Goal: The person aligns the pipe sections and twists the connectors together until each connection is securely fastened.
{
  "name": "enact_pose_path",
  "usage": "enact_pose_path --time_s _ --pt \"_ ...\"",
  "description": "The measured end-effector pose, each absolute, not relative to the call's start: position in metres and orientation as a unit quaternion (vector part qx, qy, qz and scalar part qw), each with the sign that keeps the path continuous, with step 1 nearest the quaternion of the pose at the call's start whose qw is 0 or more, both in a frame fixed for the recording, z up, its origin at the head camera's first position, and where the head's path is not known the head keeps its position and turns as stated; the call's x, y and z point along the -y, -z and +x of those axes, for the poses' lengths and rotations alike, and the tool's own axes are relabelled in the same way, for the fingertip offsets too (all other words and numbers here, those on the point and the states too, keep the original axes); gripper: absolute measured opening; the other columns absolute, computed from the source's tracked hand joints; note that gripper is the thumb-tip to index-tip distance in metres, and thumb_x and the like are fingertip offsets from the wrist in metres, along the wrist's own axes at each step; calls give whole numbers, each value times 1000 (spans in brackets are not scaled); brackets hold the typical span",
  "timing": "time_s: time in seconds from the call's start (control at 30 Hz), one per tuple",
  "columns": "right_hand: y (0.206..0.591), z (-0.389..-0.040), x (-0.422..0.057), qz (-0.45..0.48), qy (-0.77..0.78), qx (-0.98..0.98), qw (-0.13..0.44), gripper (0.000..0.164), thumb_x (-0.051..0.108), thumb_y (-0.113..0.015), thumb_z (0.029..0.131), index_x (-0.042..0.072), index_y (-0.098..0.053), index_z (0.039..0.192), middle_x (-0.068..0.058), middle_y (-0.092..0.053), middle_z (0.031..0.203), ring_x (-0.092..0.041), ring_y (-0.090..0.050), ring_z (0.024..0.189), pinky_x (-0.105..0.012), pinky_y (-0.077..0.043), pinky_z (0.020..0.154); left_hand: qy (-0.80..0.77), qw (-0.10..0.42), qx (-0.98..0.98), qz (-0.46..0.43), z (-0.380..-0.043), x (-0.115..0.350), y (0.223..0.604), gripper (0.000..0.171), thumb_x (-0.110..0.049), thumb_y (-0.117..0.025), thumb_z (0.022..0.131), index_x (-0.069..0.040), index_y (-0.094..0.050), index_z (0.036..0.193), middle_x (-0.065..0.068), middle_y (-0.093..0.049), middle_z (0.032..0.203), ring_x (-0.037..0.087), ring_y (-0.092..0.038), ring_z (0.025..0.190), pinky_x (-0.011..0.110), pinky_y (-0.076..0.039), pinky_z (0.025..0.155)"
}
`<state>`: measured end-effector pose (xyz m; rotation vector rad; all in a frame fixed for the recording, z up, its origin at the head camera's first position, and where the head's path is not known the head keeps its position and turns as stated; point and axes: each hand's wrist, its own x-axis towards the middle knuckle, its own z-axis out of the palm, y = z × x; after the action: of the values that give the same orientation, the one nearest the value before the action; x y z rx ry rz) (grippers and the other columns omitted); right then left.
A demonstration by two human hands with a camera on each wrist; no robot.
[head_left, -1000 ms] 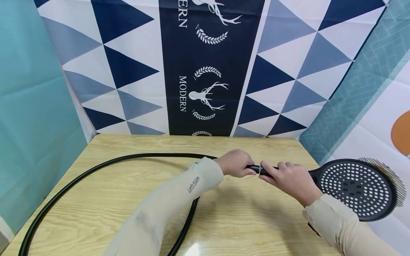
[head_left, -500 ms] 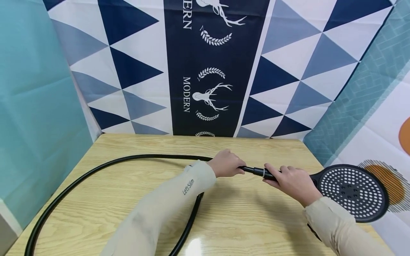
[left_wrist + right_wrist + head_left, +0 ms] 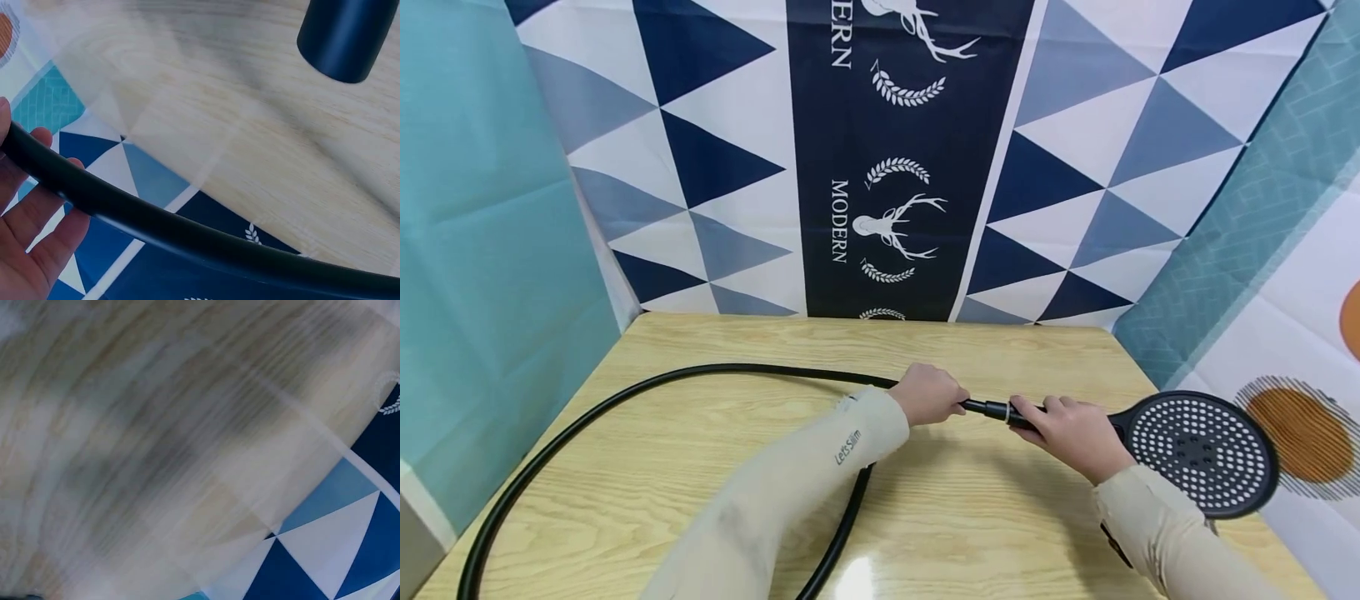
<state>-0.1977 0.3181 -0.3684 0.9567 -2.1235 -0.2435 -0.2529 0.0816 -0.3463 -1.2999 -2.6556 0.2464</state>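
Note:
In the head view my left hand (image 3: 928,394) grips a black shower hose (image 3: 737,367) a short way from the hose's end fitting (image 3: 996,410). My right hand (image 3: 1075,435) holds the handle of a black handheld shower head (image 3: 1198,454), whose round face with pale nozzles points up to the right of the wrist. A light ring shows where fitting and handle meet. The left wrist view has the left fingers (image 3: 53,231) curled under the hose, and a dark cylinder (image 3: 347,40) at top right. The right wrist view shows no hand.
The hose loops left across the wooden table (image 3: 700,467), and a second stretch of it (image 3: 842,533) runs from under the left forearm to the front edge. A patterned blue and white cloth (image 3: 722,150) hangs behind, with teal cloth (image 3: 497,208) at left.
My left hand has slid left along the hose, baring more of the fitting between the hands. The right hand and shower head have shifted left and slightly lower.

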Motion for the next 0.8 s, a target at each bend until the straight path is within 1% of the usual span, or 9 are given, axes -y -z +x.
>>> enact_pose_path --time_s 0.1,0.2,0.27,0.33,0.37,0.43,0.57,0.7,0.8 --pt "371 -196 -323 367 81 846 378 53 52 -23 103 14 -60 105 -5 -42 55 -15 -37 38 -27 -26 32 -91 84 891 -437 -253 -88 350 24 -42 -51 97 -25 -69 96 -10 -69 83 5 -60 65 25 -49 53" --pt "369 -196 -323 357 73 864 347 56 53 -23 102 14 -62 109 -3 -44 57 -13 -37 41 -26 -28 34 -88 79 898 -425 -254 -91 353 25 -41 -51 97 -24 -70 102 -10 -69 84 5 -61 67 23 -50 55" --pt "366 -197 -321 350 74 879 317 45 50 -38 101 14 -63 112 -3 -45 59 -12 -39 43 -26 -30 36 -80 74 904 -414 -255 -91 355 25 -40 -52 97 -24 -70 104 -10 -69 84 5 -62 68 23 -50 56" --pt "363 -199 -319 340 79 892 288 34 42 -57 95 14 -63 114 -3 -47 61 -14 -41 45 -28 -33 37 -70 77 909 -403 -256 -91 357 24 -40 -53 97 -23 -70 104 -9 -69 84 5 -62 70 24 -51 57" --pt "362 -199 -318 335 81 898 275 33 36 -66 90 15 -63 115 -4 -49 63 -15 -43 47 -29 -35 38 -69 80 911 -399 -257 -90 358 24 -40 -52 97 -23 -69 102 -9 -69 84 6 -62 69 24 -51 56" --pt "360 -201 -316 322 84 909 252 42 23 -79 78 14 -64 116 -5 -51 65 -16 -46 49 -31 -38 39 -61 92 914 -391 -258 -91 361 23 -39 -54 97 -23 -69 99 -9 -69 83 7 -63 69 25 -51 56" --pt "359 -201 -316 295 89 928 208 47 13 -83 72 14 -65 115 -5 -53 65 -17 -48 50 -33 -41 40 -68 103 912 -392 -258 -93 364 22 -40 -54 97 -24 -69 97 -9 -69 82 6 -62 68 24 -51 56" --pt "360 -201 -315 279 99 939 173 48 9 -81 71 14 -66 115 -4 -53 63 -16 -48 48 -33 -40 40 -77 90 914 -389 -256 -97 367 23 -40 -53 97 -24 -69 98 -10 -69 84 7 -64 71 25 -52 57" --pt "361 -203 -313 269 104 943 163 47 8 -80 71 14 -67 116 -4 -54 61 -15 -48 48 -33 -41 40 -79 89 918 -379 -256 -100 369 23 -41 -54 96 -25 -70 99 -10 -70 85 7 -65 73 25 -53 58"
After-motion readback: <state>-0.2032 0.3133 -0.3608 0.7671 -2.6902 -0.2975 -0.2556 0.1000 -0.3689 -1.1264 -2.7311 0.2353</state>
